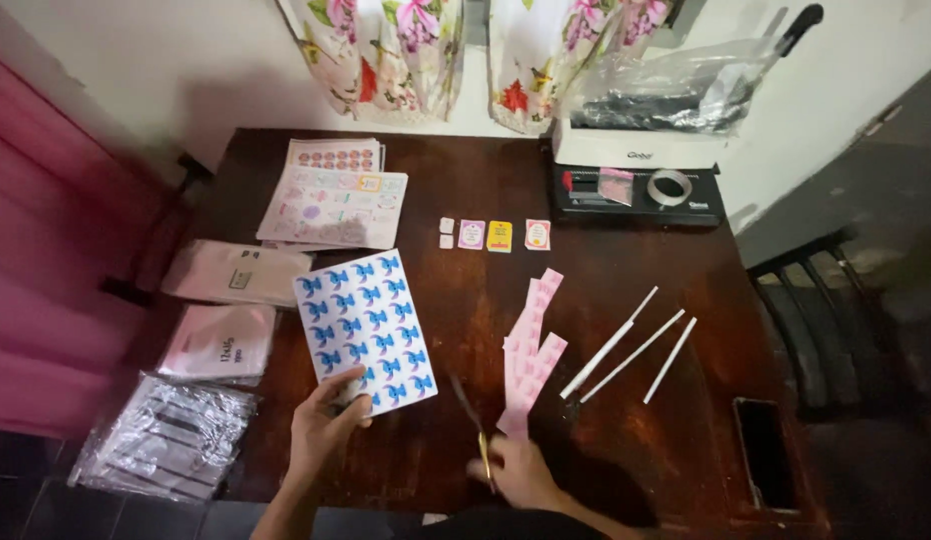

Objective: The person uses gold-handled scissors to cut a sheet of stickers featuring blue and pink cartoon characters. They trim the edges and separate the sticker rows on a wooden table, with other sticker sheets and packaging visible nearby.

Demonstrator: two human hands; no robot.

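Head view: sticker sheet (366, 330) near table edge (286, 490)

Sticker sheet (366, 330) left on table (466, 190), paper strips (531, 345) centre, 3 sticks (636, 345) right, machine (636, 180) behind.

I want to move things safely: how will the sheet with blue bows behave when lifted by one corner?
The sheet of blue bows looks thin, so it probably bends and droops. It seems light: the left hand holds only its lower edge. A push would likely slide it on the smooth table.

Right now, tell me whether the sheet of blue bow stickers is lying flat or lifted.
Lifted at its near corner: the left hand pinches the sticker sheet, which looks tilted above the dark table. How far it clears cannot be told.
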